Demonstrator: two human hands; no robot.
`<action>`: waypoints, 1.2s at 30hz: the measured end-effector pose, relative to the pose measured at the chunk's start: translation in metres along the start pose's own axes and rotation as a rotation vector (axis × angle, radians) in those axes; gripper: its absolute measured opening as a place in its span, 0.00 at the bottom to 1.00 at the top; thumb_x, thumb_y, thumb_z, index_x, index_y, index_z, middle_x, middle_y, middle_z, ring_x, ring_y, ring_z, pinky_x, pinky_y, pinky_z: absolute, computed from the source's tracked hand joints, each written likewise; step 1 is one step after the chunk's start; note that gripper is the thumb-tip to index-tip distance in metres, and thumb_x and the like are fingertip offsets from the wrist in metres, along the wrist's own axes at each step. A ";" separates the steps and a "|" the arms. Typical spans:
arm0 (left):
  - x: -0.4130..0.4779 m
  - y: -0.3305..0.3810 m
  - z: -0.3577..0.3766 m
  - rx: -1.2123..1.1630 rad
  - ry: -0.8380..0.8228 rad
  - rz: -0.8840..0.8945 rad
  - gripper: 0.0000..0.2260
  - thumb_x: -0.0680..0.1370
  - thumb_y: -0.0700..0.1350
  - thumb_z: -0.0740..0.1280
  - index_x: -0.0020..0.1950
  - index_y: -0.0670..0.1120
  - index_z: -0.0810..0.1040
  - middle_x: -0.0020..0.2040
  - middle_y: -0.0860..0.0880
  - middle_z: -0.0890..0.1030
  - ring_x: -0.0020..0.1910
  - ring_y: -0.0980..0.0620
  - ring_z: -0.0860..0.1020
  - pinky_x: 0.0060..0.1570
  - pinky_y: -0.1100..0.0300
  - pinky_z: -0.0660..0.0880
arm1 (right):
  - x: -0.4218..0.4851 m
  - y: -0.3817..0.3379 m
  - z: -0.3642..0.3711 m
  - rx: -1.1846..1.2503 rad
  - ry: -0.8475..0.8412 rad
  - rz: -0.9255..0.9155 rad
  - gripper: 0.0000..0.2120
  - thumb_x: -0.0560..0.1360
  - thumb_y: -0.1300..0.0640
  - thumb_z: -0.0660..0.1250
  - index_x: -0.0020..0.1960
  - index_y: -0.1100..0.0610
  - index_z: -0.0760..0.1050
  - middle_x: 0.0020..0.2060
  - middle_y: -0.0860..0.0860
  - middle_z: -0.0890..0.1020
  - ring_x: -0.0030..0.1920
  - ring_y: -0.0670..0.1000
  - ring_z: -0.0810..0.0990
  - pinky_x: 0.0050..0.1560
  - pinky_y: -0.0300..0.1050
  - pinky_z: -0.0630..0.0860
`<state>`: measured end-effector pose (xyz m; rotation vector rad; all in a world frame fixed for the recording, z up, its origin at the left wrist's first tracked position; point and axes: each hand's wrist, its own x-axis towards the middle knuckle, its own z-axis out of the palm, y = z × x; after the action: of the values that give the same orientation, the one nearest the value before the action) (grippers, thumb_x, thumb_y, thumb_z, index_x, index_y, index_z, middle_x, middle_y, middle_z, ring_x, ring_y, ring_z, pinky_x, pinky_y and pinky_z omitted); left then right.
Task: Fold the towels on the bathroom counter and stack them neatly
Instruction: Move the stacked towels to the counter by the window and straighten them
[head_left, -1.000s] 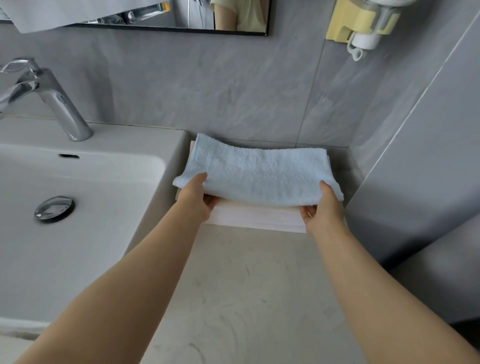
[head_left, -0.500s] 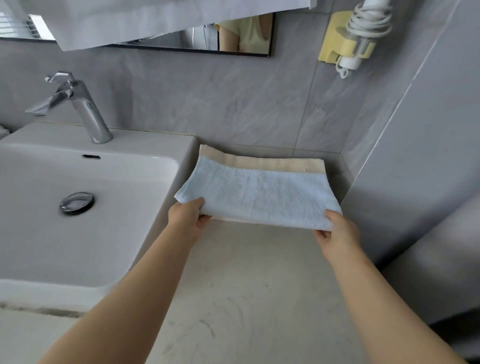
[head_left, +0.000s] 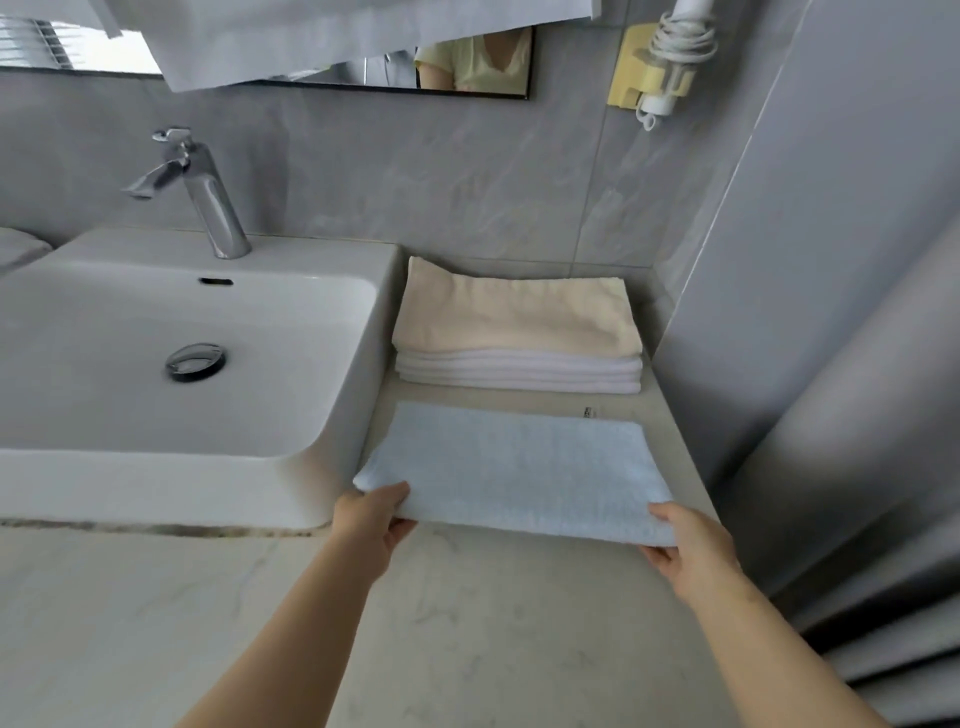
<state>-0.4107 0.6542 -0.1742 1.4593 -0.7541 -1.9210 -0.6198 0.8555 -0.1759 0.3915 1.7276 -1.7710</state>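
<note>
Left hand pinched the near left corner of the folded blue towel, thumb on top. Right hand gripped the near right corner likewise. Towel was held flat just above the counter, right of the sink. Beyond it, apart, a cream towel topped a folded white towel against the wall; faucet farther left.

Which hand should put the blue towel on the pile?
Neither alone: probably both. The left hand and the right hand each pinch a near corner of the blue towel, and the pile sits straight ahead between them.
</note>
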 end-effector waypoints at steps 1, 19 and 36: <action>-0.001 -0.006 -0.009 0.036 -0.007 -0.026 0.19 0.75 0.30 0.64 0.64 0.36 0.67 0.52 0.40 0.75 0.47 0.42 0.75 0.48 0.50 0.73 | -0.001 0.004 -0.008 -0.031 0.010 0.009 0.04 0.73 0.68 0.66 0.44 0.61 0.73 0.51 0.60 0.77 0.46 0.57 0.78 0.41 0.50 0.76; 0.019 0.027 0.003 0.641 0.036 0.091 0.29 0.72 0.51 0.72 0.65 0.36 0.69 0.63 0.41 0.74 0.60 0.41 0.73 0.61 0.51 0.71 | 0.010 -0.017 0.007 -0.589 -0.009 -0.053 0.24 0.72 0.50 0.72 0.61 0.64 0.72 0.45 0.55 0.76 0.45 0.56 0.74 0.49 0.50 0.72; -0.061 0.148 -0.064 0.492 -0.024 0.587 0.07 0.76 0.45 0.65 0.38 0.48 0.77 0.41 0.45 0.79 0.40 0.46 0.76 0.43 0.53 0.72 | -0.106 -0.066 0.146 -0.258 -0.432 -0.543 0.05 0.75 0.55 0.67 0.40 0.50 0.78 0.35 0.42 0.83 0.36 0.44 0.82 0.30 0.37 0.75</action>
<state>-0.3171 0.5975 -0.0407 1.2760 -1.5490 -1.3551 -0.5491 0.7341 -0.0446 -0.5834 1.8009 -1.7723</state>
